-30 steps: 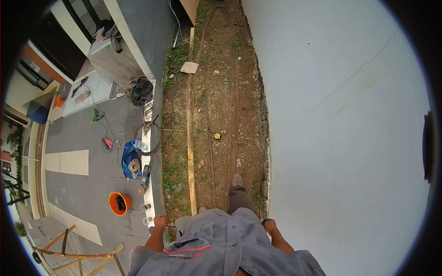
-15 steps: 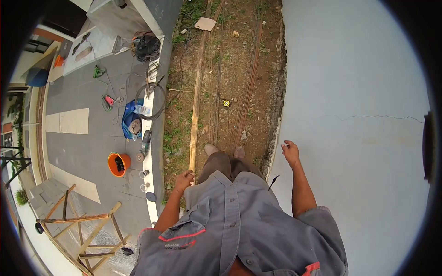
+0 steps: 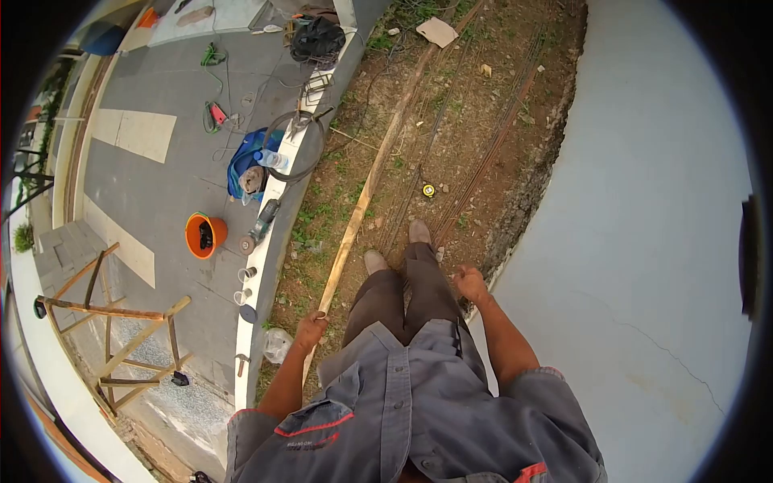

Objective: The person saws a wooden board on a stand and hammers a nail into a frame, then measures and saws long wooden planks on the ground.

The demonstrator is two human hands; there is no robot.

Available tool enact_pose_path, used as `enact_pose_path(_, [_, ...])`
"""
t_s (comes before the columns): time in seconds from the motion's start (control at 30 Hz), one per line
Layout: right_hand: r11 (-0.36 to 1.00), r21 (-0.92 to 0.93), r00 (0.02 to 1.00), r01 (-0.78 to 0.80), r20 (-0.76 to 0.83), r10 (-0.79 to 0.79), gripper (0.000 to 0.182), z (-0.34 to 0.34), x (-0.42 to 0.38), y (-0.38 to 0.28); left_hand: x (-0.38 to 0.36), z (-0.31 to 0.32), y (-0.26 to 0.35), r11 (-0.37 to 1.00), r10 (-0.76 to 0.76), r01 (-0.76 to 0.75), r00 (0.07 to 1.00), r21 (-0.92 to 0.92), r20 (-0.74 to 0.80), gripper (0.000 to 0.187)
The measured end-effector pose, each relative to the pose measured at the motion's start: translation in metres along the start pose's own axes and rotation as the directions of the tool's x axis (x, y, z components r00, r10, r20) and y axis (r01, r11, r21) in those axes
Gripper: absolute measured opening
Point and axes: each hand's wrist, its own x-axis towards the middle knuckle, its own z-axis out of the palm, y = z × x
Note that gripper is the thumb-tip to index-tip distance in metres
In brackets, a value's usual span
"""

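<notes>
I stand on a strip of bare soil between a kerb and a white wall. My left hand hangs by my left hip with its fingers curled, just above a long wooden batten lying on the ground; whether it touches the batten I cannot tell. My right hand is a loose fist by my right hip, close to the foot of the wall, with nothing seen in it. Long steel rebars lie along the soil ahead of my shoes. A yellow tape measure rests among them.
Left of the kerb on grey paving: an orange bucket, an angle grinder, a blue bag with a water bottle, coiled wire, green cable. A wooden trestle stands at lower left. A cardboard scrap lies ahead.
My view has swung so the wall sits further right. My right hand dropped from the wall down to my hip and closed. My left hand stayed low by the batten.
</notes>
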Motion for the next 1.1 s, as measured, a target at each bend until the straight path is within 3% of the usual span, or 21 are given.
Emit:
enact_pose_path(0.17, [0.973, -0.227, 0.991, 0.031, 0.134, 0.000, 0.040, -0.005, 0.117, 0.007, -0.022, 0.072, 0.017, 0.999, 0.028, -0.028, 0.999, 0.016, -0.023, 0.061])
enact_pose_path(0.2, [0.960, -0.280, 0.987, 0.027, 0.158, 0.018, 0.039, -0.012, 0.136, -0.001, -0.015, 0.086, 0.007, 0.989, 0.067, -0.062, 0.997, 0.138, -0.029, 0.065])
enact_pose_path(0.23, [0.959, -0.282, 0.988, 0.029, 0.156, 0.016, 0.039, -0.021, 0.147, -0.011, -0.011, 0.097, 0.002, 0.962, 0.103, -0.094, 0.994, 0.257, -0.025, 0.069])
enact_pose_path(0.27, [0.975, -0.221, 0.992, 0.032, 0.128, -0.003, 0.039, -0.030, 0.152, -0.027, -0.015, 0.101, 0.009, 0.962, 0.108, -0.099, 0.994, 0.253, -0.023, 0.069])
enact_pose_path(0.33, [0.989, -0.139, 0.994, 0.044, 0.104, -0.030, 0.041, -0.046, 0.164, -0.054, -0.025, 0.102, 0.047, 0.920, 0.052, -0.061, 0.998, 0.388, 0.033, 0.075])
enact_pose_path(0.4, [0.995, -0.059, 0.994, 0.083, 0.070, -0.079, 0.044, -0.046, 0.170, -0.049, -0.020, 0.099, 0.051, 0.968, -0.032, 0.001, 0.993, 0.252, 0.117, 0.077])
enact_pose_path(0.43, [0.993, -0.098, 0.991, 0.068, 0.118, -0.056, 0.045, -0.055, 0.163, -0.060, 0.010, 0.107, 0.008, 1.000, 0.000, -0.004, 0.987, 0.027, 0.159, 0.076])
enact_pose_path(0.47, [0.942, -0.285, 0.981, 0.179, 0.123, -0.149, 0.047, -0.054, 0.161, -0.058, 0.002, 0.102, 0.028, 0.999, 0.029, -0.023, 0.985, -0.033, 0.172, 0.076])
enact_pose_path(0.5, [0.967, -0.224, 0.991, 0.118, 0.088, -0.100, 0.041, -0.058, 0.142, -0.070, -0.011, 0.093, 0.057, 0.999, 0.017, -0.027, 0.983, 0.047, 0.185, 0.074])
enact_pose_path(0.53, [0.930, -0.268, 0.948, 0.252, 0.264, -0.181, 0.035, -0.036, 0.158, -0.036, 0.004, 0.089, 0.051, 0.969, -0.078, 0.024, 0.974, 0.246, 0.210, 0.067])
enact_pose_path(0.57, [0.921, -0.275, 0.920, 0.277, 0.352, -0.172, 0.035, -0.039, 0.135, -0.044, 0.036, 0.092, 0.019, 0.855, 0.028, -0.180, 0.952, 0.486, 0.304, 0.055])
enact_pose_path(0.6, [0.872, -0.354, 0.877, 0.338, 0.454, -0.156, 0.043, -0.042, 0.107, -0.056, 0.069, 0.092, -0.006, 0.652, 0.092, -0.363, 0.909, 0.666, 0.406, 0.044])
enact_pose_path(0.63, [0.819, -0.338, 0.812, 0.463, 0.533, -0.239, 0.051, -0.030, 0.092, -0.039, 0.069, 0.104, -0.022, 0.637, 0.117, -0.381, 0.907, 0.670, 0.405, 0.044])
enact_pose_path(0.7, [0.726, -0.502, 0.717, 0.471, 0.697, 0.017, 0.051, -0.014, 0.057, -0.044, 0.081, 0.099, -0.024, 0.679, 0.146, -0.402, 0.894, 0.615, 0.424, 0.043])
enact_pose_path(0.73, [0.724, -0.506, 0.731, 0.469, 0.682, 0.004, 0.051, -0.002, 0.051, -0.036, 0.087, 0.092, -0.024, 0.698, 0.157, -0.409, 0.888, 0.587, 0.432, 0.042])
enact_pose_path(0.8, [0.647, -0.532, 0.816, 0.547, 0.511, -0.270, 0.047, 0.022, 0.051, -0.007, 0.097, 0.075, -0.030, 0.739, 0.168, -0.416, 0.875, 0.530, 0.453, 0.041])
enact_pose_path(0.93, [0.741, -0.447, 0.856, 0.501, 0.383, -0.348, 0.040, 0.005, 0.050, -0.032, 0.121, 0.035, -0.040, 0.817, 0.175, -0.415, 0.841, 0.402, 0.512, 0.038])
enact_pose_path(1.0, [0.857, -0.317, 0.901, 0.406, 0.296, -0.317, 0.035, -0.019, 0.026, -0.059, 0.137, 0.001, -0.039, 0.854, 0.173, -0.398, 0.824, 0.335, 0.539, 0.037])
enact_pose_path(1.1, [0.845, -0.223, 0.848, 0.487, 0.353, -0.395, 0.028, -0.021, 0.018, -0.049, 0.124, -0.014, -0.027, 0.722, 0.164, -0.516, 0.775, 0.461, 0.611, 0.029])
